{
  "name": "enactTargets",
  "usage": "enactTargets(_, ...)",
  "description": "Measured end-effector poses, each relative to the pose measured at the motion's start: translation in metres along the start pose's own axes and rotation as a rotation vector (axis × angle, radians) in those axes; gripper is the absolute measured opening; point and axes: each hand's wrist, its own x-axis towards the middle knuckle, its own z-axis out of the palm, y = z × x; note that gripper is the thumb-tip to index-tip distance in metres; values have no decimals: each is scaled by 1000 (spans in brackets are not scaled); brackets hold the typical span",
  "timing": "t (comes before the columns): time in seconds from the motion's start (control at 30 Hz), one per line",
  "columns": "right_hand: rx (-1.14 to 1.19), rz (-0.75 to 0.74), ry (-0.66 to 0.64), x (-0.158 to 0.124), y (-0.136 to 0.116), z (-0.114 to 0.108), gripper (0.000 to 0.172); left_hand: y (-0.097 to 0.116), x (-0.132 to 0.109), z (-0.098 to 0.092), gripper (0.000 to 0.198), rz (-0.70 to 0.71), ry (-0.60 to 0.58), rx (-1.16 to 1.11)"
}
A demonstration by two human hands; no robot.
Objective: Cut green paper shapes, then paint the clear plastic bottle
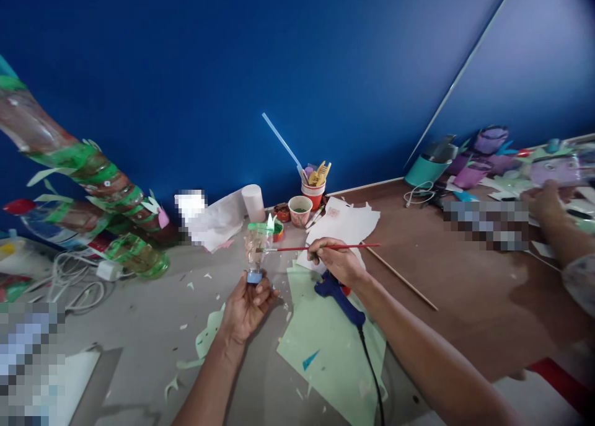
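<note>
My left hand (251, 305) is closed around the blue-capped neck of a small clear plastic bottle (257, 243), held cap down. Green colour rings the bottle's upper end, and a pale leaf-shaped piece stands there. A thin red paintbrush (344, 247) lies pinched in the fingers of my right hand (337, 258), its tip at the side of the bottle. Whether the bristles touch the plastic is hard to tell. Just behind the bottle, a tub of green paint (278, 230) is partly hidden. Below my right hand rests a blue glue gun (341, 299) on green paper (320, 345).
Paper cups (300, 210) and a red cup of wooden cutlery (313, 193) stand by the blue wall. A wooden stick (402, 277) lies to the right. Painted bottle towers (106, 178) and a white cable (77, 277) are left. At far right, another person's hand (551, 206) reaches among crafts.
</note>
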Motion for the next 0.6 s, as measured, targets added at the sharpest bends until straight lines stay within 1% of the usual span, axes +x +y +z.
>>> enactTargets(0.1,2,-22,68,1,-7,-3,11,2,-1,1,24,27,12,-22)
enactTargets(0.2,36,-56,142,2,-13,-3,6,3,-1,1,28,32,12,-17)
enactTargets(0.27,73,-61,141,1,-14,0,6,2,0,1,30,24,7,4)
enactTargets(0.33,91,-45,103,-1,-13,3,9,1,0,1,31,18,3,23)
enactTargets(0.4,73,-22,58,-1,-11,5,12,0,0,1,33,17,-1,34)
enactTargets(0.47,36,-11,42,-1,-10,5,13,0,0,1,33,22,-7,41)
enactTargets(0.6,1,-61,112,0,-16,1,8,0,1,0,30,31,-29,48)
